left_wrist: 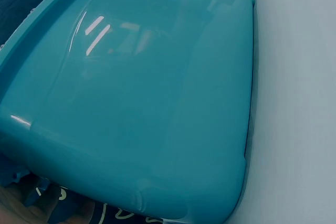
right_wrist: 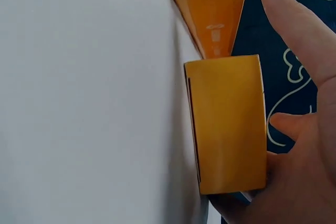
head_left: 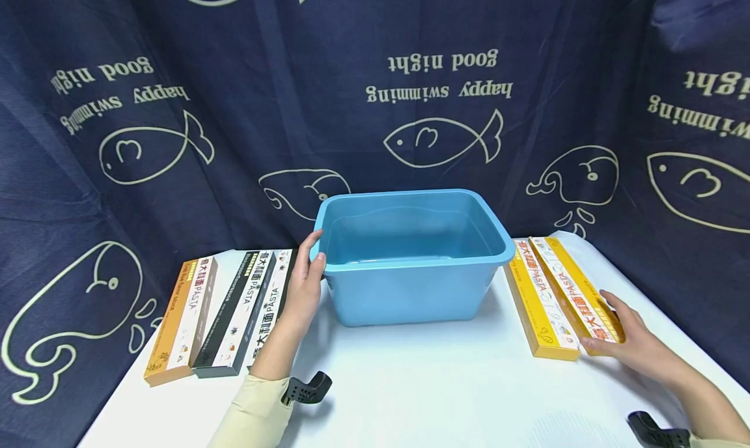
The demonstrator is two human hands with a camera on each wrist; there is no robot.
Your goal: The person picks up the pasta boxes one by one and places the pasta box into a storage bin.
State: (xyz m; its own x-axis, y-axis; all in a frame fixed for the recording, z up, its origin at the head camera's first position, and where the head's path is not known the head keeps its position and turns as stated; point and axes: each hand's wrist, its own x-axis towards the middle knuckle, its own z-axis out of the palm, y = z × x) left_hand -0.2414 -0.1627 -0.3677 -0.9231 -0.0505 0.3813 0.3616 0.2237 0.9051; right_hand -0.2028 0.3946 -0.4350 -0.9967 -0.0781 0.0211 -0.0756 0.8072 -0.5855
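A light blue plastic bin point(head_left: 410, 292) stands at the middle of the white table, its inside bare. My left hand point(head_left: 306, 282) grips the bin's left rim near the front corner; in the left wrist view its fingers point(left_wrist: 21, 203) show beneath that rim. At the right lie two yellow pasta boxes, the inner one point(head_left: 541, 305) and the outer one point(head_left: 577, 285). Around the near end of the outer box my right hand point(head_left: 635, 344) is spread, thumb to the left and fingers to the right. The right wrist view shows that box's plain end point(right_wrist: 228, 127) beside the parted fingers.
Left of the bin lie an orange pasta box point(head_left: 181, 311), a black one point(head_left: 237, 311) and a black-and-white one point(head_left: 272, 305), partly behind my left arm. A dark blue curtain point(head_left: 351, 129) with fish drawings hangs behind the table point(head_left: 422, 389).
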